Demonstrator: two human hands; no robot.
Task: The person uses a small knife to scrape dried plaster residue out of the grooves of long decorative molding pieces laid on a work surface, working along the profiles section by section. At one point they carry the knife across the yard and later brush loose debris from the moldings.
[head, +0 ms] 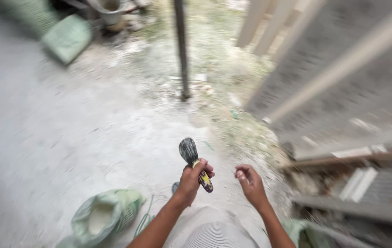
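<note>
Left hand (191, 180): fingers clenched around the yellow-and-dark handle of a trowel (194, 163), grey-smeared blade pointing up and away. Right hand (249, 182): fingers loosely curled, grasping nothing, just beside it. Below left, an open green sack (106, 216) of white powder lies on the dusty concrete floor (67, 133). A dark pole (181, 50) stands ahead.

Both bare forearms reach forward from lower frame edge. Left hand (191, 179) fisted, knuckles up, fingers wrapped tight. Right hand (250, 181) beside it, apart, fingers loosely curled inward, palm facing left, holding nothing.
</note>
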